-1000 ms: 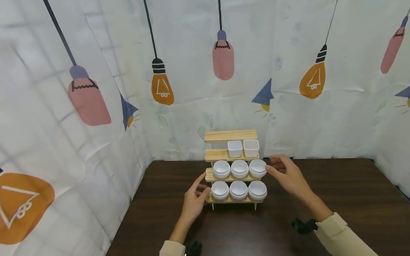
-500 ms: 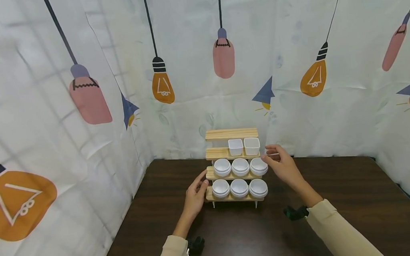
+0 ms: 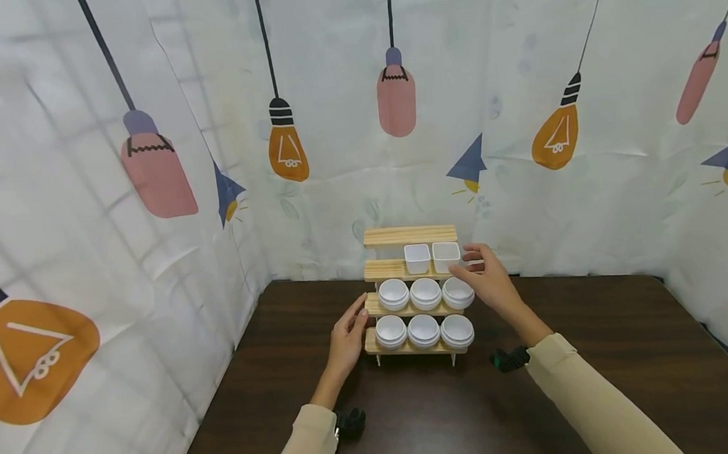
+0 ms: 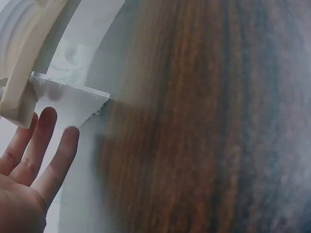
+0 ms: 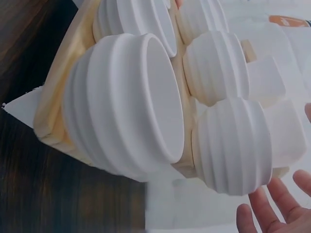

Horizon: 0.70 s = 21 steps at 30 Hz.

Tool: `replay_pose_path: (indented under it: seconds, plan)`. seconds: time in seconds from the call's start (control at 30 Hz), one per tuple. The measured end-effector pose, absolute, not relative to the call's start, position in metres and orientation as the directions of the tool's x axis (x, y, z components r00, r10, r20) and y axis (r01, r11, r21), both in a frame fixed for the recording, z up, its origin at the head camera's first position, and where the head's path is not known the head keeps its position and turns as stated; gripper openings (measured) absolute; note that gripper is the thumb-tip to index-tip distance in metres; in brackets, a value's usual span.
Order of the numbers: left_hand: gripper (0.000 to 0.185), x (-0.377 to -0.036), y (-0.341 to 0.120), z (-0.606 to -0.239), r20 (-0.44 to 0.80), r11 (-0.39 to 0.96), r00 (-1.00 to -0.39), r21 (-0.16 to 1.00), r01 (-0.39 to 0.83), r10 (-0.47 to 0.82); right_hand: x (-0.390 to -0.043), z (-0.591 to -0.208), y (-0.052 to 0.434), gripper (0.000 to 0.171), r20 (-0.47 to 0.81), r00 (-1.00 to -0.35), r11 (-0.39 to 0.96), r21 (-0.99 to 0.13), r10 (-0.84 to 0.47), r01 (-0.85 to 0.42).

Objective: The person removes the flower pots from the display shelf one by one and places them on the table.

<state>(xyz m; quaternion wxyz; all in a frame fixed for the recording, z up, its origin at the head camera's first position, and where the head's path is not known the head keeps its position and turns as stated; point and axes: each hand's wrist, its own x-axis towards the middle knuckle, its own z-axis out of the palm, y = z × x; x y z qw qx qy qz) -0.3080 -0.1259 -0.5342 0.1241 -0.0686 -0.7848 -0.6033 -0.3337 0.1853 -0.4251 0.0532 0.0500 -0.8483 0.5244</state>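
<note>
A small wooden stepped rack (image 3: 409, 235) stands on a dark wooden table (image 3: 605, 350) against the backdrop. Its top step is bare. The second step carries two white square cups (image 3: 446, 255). Each of the two lower steps carries three white ribbed bowls (image 3: 425, 293). My left hand (image 3: 359, 313) is open, its fingertips at the left end of the third step. My right hand (image 3: 467, 261) is open beside the right square cup, thumb and fingers loosely curved near it, holding nothing. In the right wrist view the bowls (image 5: 126, 107) fill the frame, with straight fingertips (image 5: 257, 216) at the bottom right. Straight fingers (image 4: 43, 145) in the left wrist view lie next to the rack's end (image 4: 19, 92).
A white cloth backdrop (image 3: 528, 193) printed with light bulbs closes in the table at the back and on both sides. The rack sits near the back edge. Bare tabletop stretches in front of it and to the right.
My right hand rose from the right bowl on the third step to the right square cup on the second. My left hand crept slightly up the rack's left end.
</note>
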Motion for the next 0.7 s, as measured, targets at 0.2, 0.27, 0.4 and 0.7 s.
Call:
replay_pose_path:
  seconds: [0.2, 0.27, 0.4, 0.7]
  plan:
    - [0.041, -0.311, -0.125, -0.533, 0.271, 0.292, -0.961, 0.924, 0.245, -0.051, -0.342, -0.424, 0.178, 0.082, 0.129, -0.991, 0.419, -0.899, -0.023, -0.127]
    - [0.04, -0.311, -0.125, -0.532, 0.268, 0.291, -0.962, 0.925, 0.243, -0.049, -0.343, -0.425, 0.177, 0.084, 0.128, -0.991, 0.418, -0.9, -0.021, -0.126]
    - [0.04, -0.311, -0.126, -0.53, 0.266, 0.293, -0.963, 0.926, 0.239, -0.054, -0.346, -0.427, 0.174, 0.084, 0.133, -0.991, 0.406, -0.905, -0.016, -0.128]
    - [0.039, -0.311, -0.131, -0.53, 0.265, 0.311, -0.963, 0.92, 0.238, -0.046, -0.35, -0.425, 0.166, 0.083, 0.156, -0.988, 0.407, -0.902, -0.001, -0.143]
